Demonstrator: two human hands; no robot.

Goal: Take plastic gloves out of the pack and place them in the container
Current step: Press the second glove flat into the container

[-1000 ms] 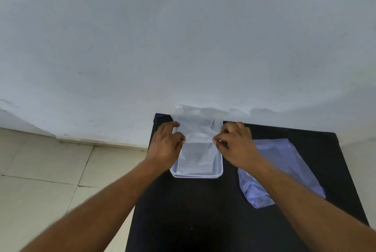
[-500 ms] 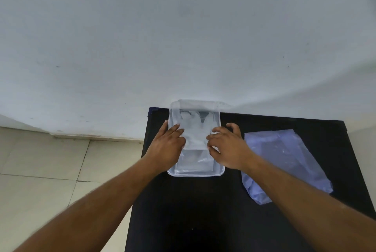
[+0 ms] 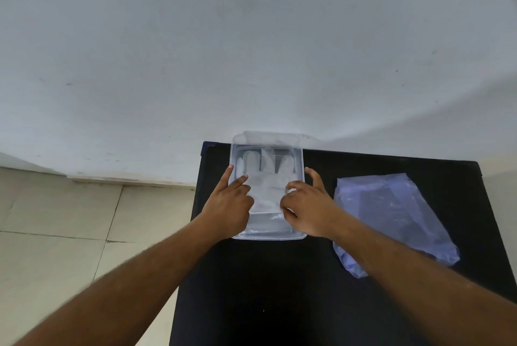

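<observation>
A clear rectangular plastic container [image 3: 300,161] stands at the back left of a black table [image 3: 279,289]. A translucent plastic glove [image 3: 267,175] lies flat inside it, fingers pointing away from me. My left hand [image 3: 230,201] rests on the container's left side with its fingertips pressing the glove. My right hand [image 3: 305,206] lies over the right side, fingers spread, pressing the glove's cuff. The bluish plastic pack [image 3: 391,217] lies flat on the table to the right of my right hand.
A white wall [image 3: 251,52] rises directly behind the table. Pale floor tiles [image 3: 70,234] lie to the left, beyond the table's left edge. A clear lid or flap [image 3: 268,137] shows behind the container against the wall.
The glove went from held up over the container to lying flat inside it. Both hands moved down from pinching it to pressing it with spread fingers.
</observation>
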